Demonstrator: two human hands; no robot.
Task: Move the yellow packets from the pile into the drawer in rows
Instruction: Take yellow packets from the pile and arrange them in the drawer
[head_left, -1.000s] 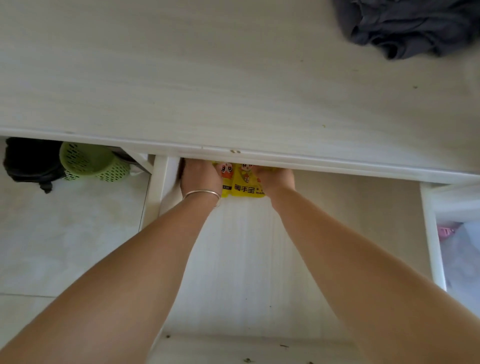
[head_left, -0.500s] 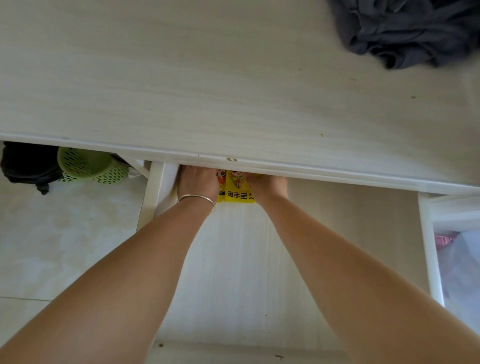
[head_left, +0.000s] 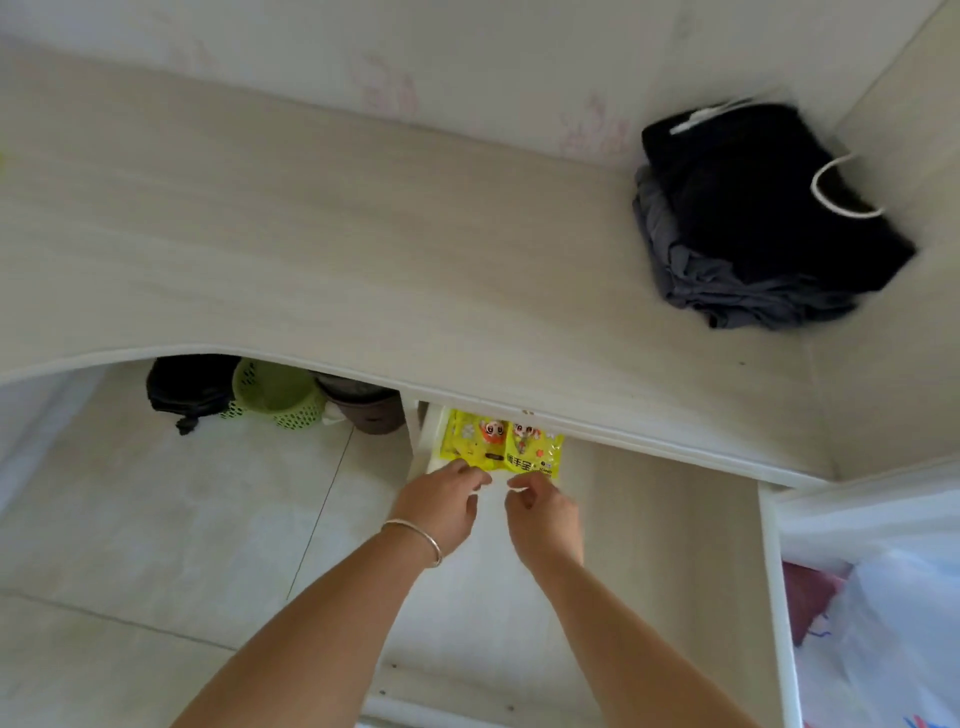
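Note:
Two yellow packets lie side by side at the back left corner of the open drawer, partly under the desk's front edge. My left hand, with a thin bangle on its wrist, sits just in front of the left packet, its fingertips at the packet's near edge. My right hand hovers beside it, fingers loosely curled, just in front of the right packet. Neither hand holds anything. The pile of packets is out of view.
The pale desk top carries a heap of dark clothes at the back right. Under the desk at left stand a black bag, a green basket and a brown pot. A white plastic bag lies right of the drawer.
Both hands have drawn back toward me, off the two packets, which now lie uncovered at the drawer's back. The view has tilted up and shows more of the desk.

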